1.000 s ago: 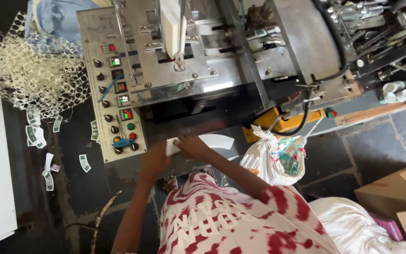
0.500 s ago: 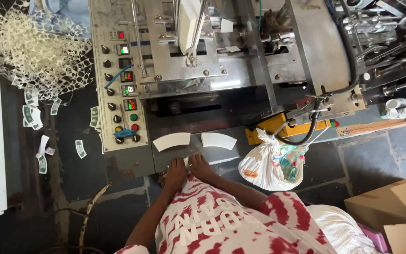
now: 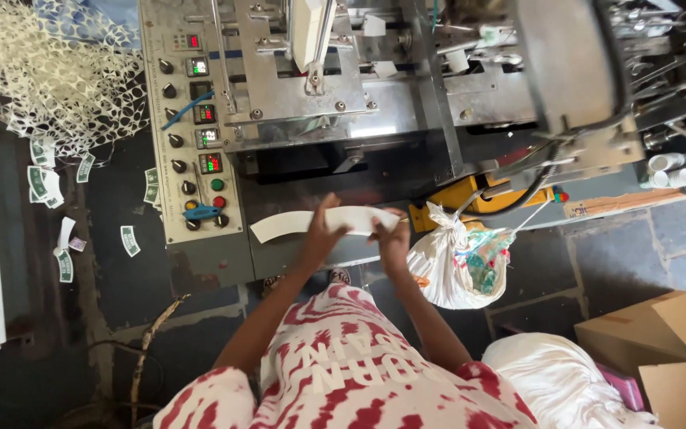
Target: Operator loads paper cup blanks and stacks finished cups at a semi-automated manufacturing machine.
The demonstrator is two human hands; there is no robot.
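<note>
White paper strip (image 3: pixel 279 225) was held by left hand (image 3: pixel 319 234) and right hand (image 3: pixel 395 238), fingers clenched on it | machine (image 3: pixel 375 95) at 12 o'clock | strip not yet put down.

white paper strips (image 3: pixel 291 224), red-and-white blotched shirt (image 3: pixel 343 373), yellow box (image 3: pixel 478 197)

Both hands (image 3: pixel 355 234) now up from the lap onto the white paper blanks (image 3: pixel 311 222).

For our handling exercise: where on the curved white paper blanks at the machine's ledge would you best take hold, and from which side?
Take the stack of curved white blanks at mid-length, coming from the near, open side. It lies flat and long along the ledge, so a central pinch probably keeps both ends level. The left hand and right hand already grip there, thumbs on top.
</note>
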